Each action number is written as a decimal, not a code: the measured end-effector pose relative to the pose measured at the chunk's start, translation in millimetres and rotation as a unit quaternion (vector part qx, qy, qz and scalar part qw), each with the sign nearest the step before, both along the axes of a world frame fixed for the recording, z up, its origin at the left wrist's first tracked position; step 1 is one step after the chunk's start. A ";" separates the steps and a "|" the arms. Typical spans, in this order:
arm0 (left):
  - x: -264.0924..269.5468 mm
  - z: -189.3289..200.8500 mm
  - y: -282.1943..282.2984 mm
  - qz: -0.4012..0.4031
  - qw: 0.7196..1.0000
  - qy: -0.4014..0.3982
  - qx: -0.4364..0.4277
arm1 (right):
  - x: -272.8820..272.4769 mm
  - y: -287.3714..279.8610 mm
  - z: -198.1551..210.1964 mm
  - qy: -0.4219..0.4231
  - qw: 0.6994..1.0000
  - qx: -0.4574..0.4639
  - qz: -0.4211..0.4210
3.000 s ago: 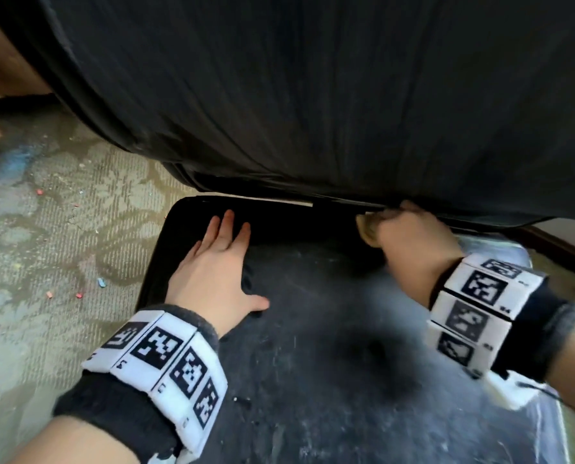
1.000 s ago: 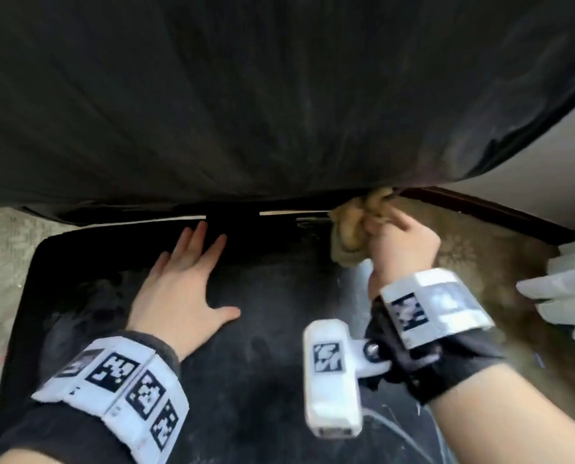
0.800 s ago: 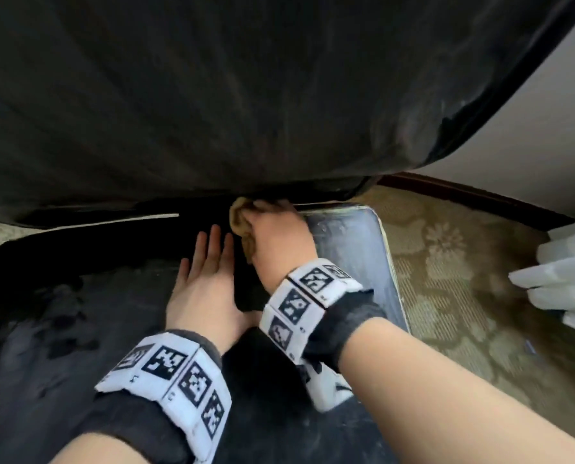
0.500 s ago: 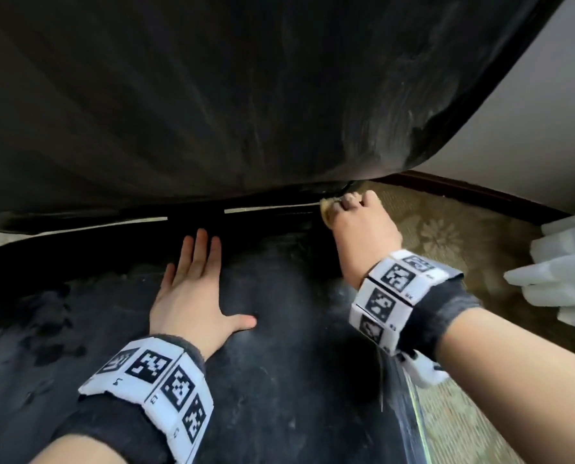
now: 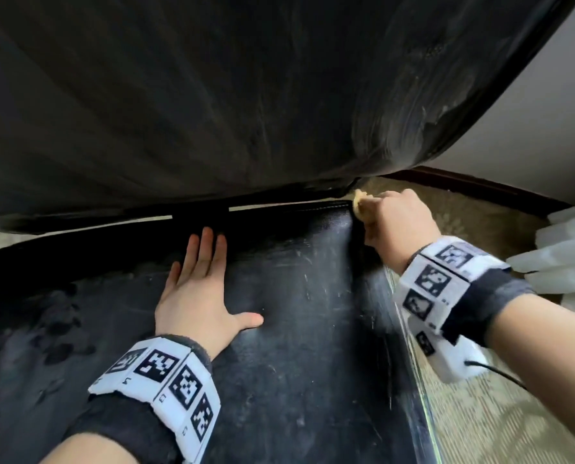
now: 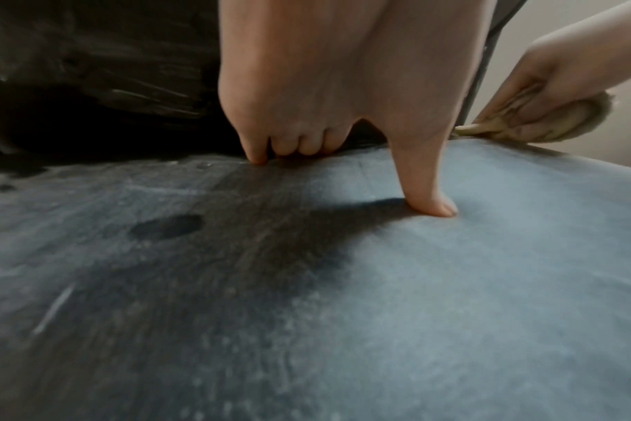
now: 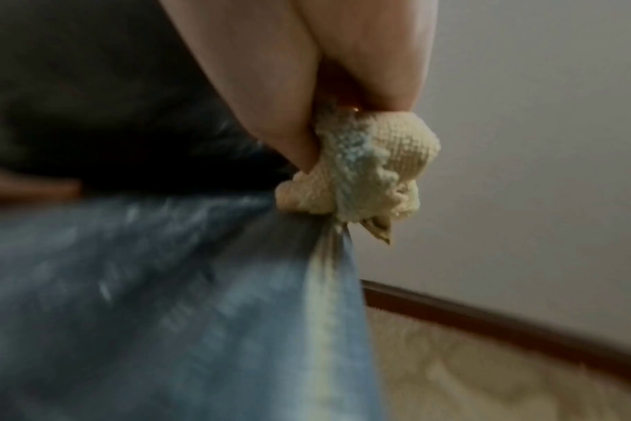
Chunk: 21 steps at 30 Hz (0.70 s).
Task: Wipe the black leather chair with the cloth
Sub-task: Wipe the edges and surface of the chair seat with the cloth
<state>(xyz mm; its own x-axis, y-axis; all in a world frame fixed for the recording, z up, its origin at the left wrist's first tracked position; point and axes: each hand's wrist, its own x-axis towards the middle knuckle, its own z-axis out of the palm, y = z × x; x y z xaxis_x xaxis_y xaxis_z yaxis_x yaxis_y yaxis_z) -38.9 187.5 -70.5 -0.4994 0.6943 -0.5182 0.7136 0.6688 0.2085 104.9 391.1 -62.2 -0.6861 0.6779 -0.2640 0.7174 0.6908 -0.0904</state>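
The black leather chair fills the head view: its dusty seat (image 5: 313,329) below and its backrest (image 5: 212,95) above. My left hand (image 5: 199,289) lies flat on the seat with straight fingers, thumb spread; in the left wrist view the thumb (image 6: 429,196) presses into the leather seat (image 6: 415,284). My right hand (image 5: 396,222) grips a bunched yellow cloth (image 5: 358,204) at the seat's back right corner, just under the backrest's lower edge. In the right wrist view the cloth (image 7: 364,176) touches the seat corner (image 7: 321,245).
Patterned beige carpet (image 5: 480,430) lies to the right of the chair. A dark wooden skirting board (image 5: 480,185) runs along a pale wall (image 5: 530,112). White stacked objects (image 5: 567,256) stand at the right edge. A narrow gap separates seat and backrest.
My right hand swept the cloth along the seat's back edge, left toward my left hand, then right to the back right corner. My left hand stayed flat on the seat.
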 end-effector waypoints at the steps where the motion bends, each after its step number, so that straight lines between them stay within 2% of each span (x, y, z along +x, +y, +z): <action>1: 0.4 -0.4 0.3 0.001 1.000 0.000 0.001 | -1.8 -2.5 2.0 0.041 0.998 -0.016 -0.034; 2: 0.8 -0.6 0.9 0.003 1.000 0.000 0.002 | -6.6 -8.3 3.1 0.116 0.989 -0.038 -0.081; 3: 0.8 -1.0 0.6 0.005 1.000 0.001 0.003 | -14.4 -16.0 4.0 0.202 0.964 -0.078 -0.155; 5: 1.0 -1.1 0.2 0.006 1.000 0.001 0.007 | -29.8 -29.2 3.7 0.342 0.865 -0.169 -0.325; 6: 0.9 -1.6 0.4 0.008 1.000 0.000 0.012 | -37.5 -33.5 4.8 0.371 0.822 -0.205 -0.379; 7: 0.6 -2.4 0.8 0.009 1.000 -0.001 0.014 | -46.1 -39.1 6.6 0.378 0.796 -0.246 -0.404; 8: 0.3 -3.3 1.4 0.010 1.000 -0.001 0.014 | -54.7 -46.5 8.2 0.370 0.792 -0.275 -0.401; 11: -0.5 -6.6 2.0 0.013 1.000 -0.001 0.016 | -82.6 -82.3 8.0 0.352 0.844 -0.264 -0.306; 13: -2.0 -7.8 0.9 0.012 1.000 -0.005 0.018 | -88.5 -95.4 10.4 0.350 0.850 -0.267 -0.290; 15: -2.9 -6.8 -0.5 0.008 1.000 -0.005 0.019 | -76.0 -79.3 7.6 0.337 0.824 -0.281 -0.359; 16: -2.7 -6.3 -1.2 0.006 1.000 -0.003 0.018 | -65.1 -64.9 6.4 0.349 0.799 -0.272 -0.407; 17: -1.9 -5.9 -1.6 0.005 1.000 0.000 0.018 | -54.2 -49.9 7.3 0.378 0.771 -0.237 -0.454; 18: -1.3 -5.6 -1.8 0.004 1.000 0.004 0.017 | -45.5 -36.8 8.2 0.401 0.756 -0.177 -0.486; 19: -0.6 -5.3 -1.6 0.005 1.000 0.007 0.016 | -40.5 -25.7 8.3 0.405 0.762 -0.119 -0.491; 20: 0.0 -5.2 -1.5 0.007 1.000 0.008 0.016 | -38.8 -19.3 4.8 0.388 0.786 -0.083 -0.474; 21: 0.2 -5.2 -1.3 0.008 1.000 0.007 0.016 | -38.9 -17.5 2.0 0.353 0.826 -0.071 -0.433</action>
<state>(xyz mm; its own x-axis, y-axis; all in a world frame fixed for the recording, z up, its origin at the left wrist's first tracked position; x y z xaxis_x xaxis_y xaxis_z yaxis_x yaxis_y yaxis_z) -38.7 186.2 -75.6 -0.5173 0.7030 -0.4881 0.7066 0.6726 0.2199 65.9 373.6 -60.2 0.0231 0.9920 -0.1244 0.6709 -0.1076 -0.7337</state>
